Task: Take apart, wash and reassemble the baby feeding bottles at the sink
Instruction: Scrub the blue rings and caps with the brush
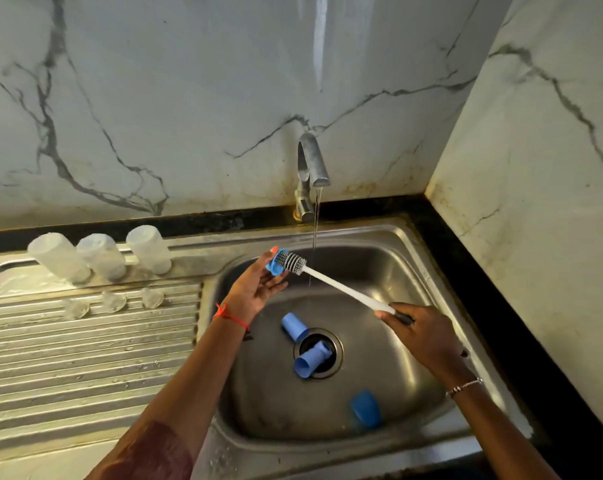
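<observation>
Head view, sink station. On the drainboard [85,358], three bottles [101,256] are standing mouth-down in a row, with three clear nipples [113,301] lying just in front of them. Left hand [255,291] is pinching a blue ring [276,266] at its fingertips over the basin, the lower fingers hanging loose and slightly spread. Brush [341,289] head is pressing into the ring; its white handle is running down to the right hand [421,332], whose fingers are curling tightly round the dark grip. Tap [312,164] is running a thin stream that is falling just right of the brush head, apparently missing the ring. Three blue caps [295,326] are lying in the sink [397,271], one of them partly across the drain [338,341].

Likely hazards:
- The ring is being held by wet fingertips only, so a firm brush stroke is liable to push it out of the pinch and into the basin.
- The cap over the drain is at risk of wedging there or slowing the outflow.
- With the stream off target, the ring may be getting too little rinse water.
</observation>
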